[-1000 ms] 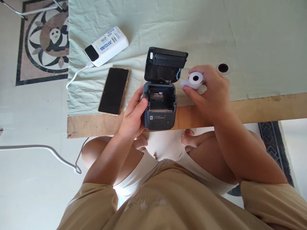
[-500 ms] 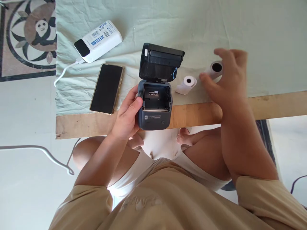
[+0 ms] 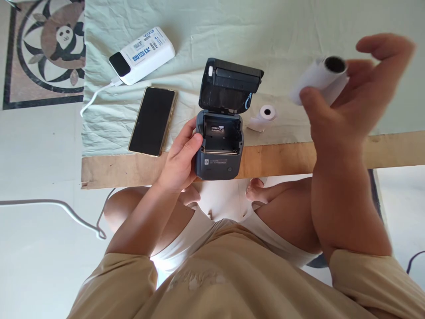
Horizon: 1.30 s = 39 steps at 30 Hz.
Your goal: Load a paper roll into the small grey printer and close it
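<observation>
My left hand (image 3: 181, 157) grips a dark portable label printer (image 3: 218, 164) by its left side, over the table's front edge. The printer's lid (image 3: 229, 86) is swung up, and the paper bay (image 3: 221, 135) inside has no roll in it. My right hand (image 3: 352, 102) is raised over the cloth and holds a white paper roll (image 3: 312, 82) with a wide dark core, between the thumb and fingers. A smaller white paper roll (image 3: 267, 112) with a loose tail stands on the cloth, between the printer and my right hand.
A black-screened phone (image 3: 152, 120) lies left of the printer. Behind it is a white power bank (image 3: 151, 55) with a white cable (image 3: 96, 95). Pale green cloth (image 3: 265, 26) covers the table, whose wooden edge (image 3: 275, 157) runs along the front.
My right hand has closed on the larger paper roll and lifted it off the cloth, up and to the right. My left hand still holds the printer with its lid up.
</observation>
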Tool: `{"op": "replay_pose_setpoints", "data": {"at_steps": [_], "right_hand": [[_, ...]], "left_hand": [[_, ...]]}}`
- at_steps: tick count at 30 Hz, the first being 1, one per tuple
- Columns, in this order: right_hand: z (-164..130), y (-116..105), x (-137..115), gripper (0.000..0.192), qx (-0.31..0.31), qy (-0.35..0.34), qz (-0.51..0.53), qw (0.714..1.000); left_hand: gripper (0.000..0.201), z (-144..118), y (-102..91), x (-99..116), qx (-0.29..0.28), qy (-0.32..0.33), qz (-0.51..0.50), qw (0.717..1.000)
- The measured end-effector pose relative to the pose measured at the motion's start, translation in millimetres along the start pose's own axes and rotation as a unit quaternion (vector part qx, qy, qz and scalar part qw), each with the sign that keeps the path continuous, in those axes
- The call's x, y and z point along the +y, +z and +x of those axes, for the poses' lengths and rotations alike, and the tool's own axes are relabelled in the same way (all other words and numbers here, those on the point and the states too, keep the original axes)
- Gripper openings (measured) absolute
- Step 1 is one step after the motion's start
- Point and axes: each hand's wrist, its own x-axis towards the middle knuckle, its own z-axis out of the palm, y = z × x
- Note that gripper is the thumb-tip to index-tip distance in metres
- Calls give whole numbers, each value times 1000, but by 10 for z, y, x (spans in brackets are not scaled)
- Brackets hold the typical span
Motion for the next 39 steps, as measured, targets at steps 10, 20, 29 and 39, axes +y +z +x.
{"op": "replay_pose_setpoints", "data": {"at_steps": [10, 20, 29, 39], "right_hand": [[-365, 653, -556, 40, -81, -272, -32, 958], [-346, 691, -487, 24, -173, -244, 6, 954], [-488, 549, -680, 27, -255, -321, -41, 911], [-314, 525, -566, 32, -111, -144, 98, 978]], "left_hand": [[44, 26, -82, -57, -55, 42, 14, 998], [49, 46, -168, -128, -74, 42, 35, 996], [57, 96, -265, -193, -119, 71, 43, 989], [96, 235, -490, -370, -212, 153, 100, 960]]}}
